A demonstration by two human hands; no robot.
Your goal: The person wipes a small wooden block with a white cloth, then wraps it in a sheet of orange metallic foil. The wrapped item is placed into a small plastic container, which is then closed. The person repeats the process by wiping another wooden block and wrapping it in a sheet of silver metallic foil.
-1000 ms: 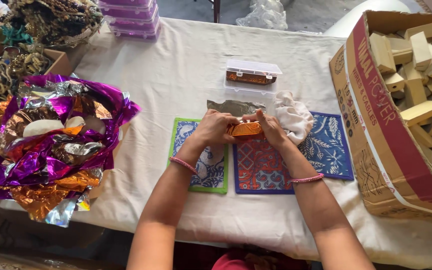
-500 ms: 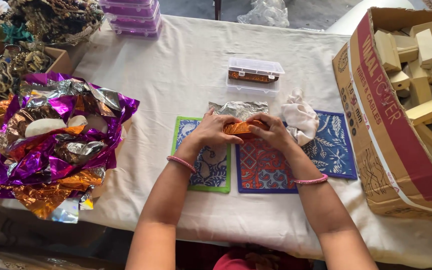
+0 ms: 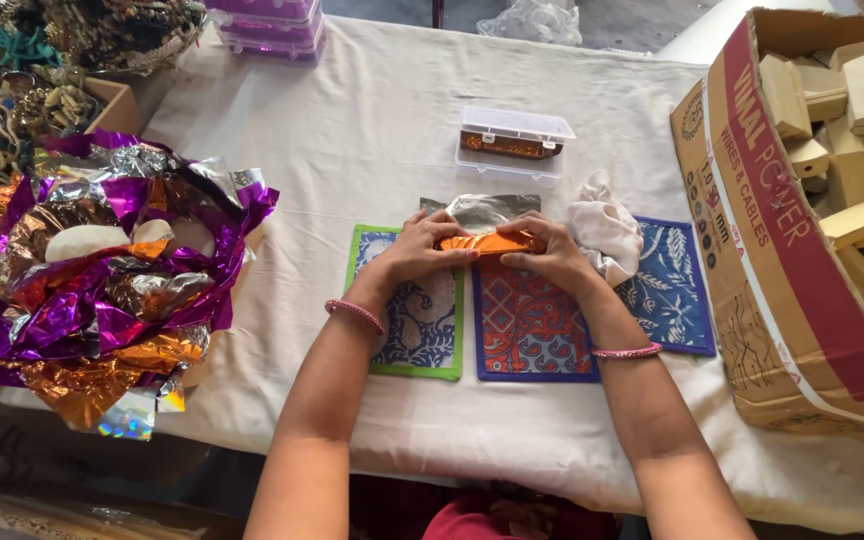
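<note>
- An orange foil-wrapped block (image 3: 488,242) sits near the middle of the table, lying lengthwise over the top edge of the red-and-blue patterned mat (image 3: 527,330).
- The left hand (image 3: 420,248) grips the block's left end, fingers curled over it; the right hand (image 3: 550,255) is closed on the right end, thumb underneath.
- Just behind the block lies a crumpled silver foil sheet (image 3: 492,208), and beside the right hand a bunched white cloth (image 3: 604,228).
- A green-bordered patterned mat (image 3: 422,330) lies under the left wrist; a blue patterned mat (image 3: 674,295) lies to the right, partly under the cloth.
- Farther back stands a clear plastic box (image 3: 512,145) with something orange inside.
- The table is covered with a cream cloth (image 3: 372,120), wrinkled and hanging over the near edge.
- At the left, a heap of purple, orange and silver foil (image 3: 92,290); at the right, an open cardboard carton (image 3: 782,290) filled with pale wooden blocks (image 3: 852,110).
- Pink plastic containers (image 3: 267,25) stand at the far edge, and a tray of tangled trinkets (image 3: 22,120) at far left.
</note>
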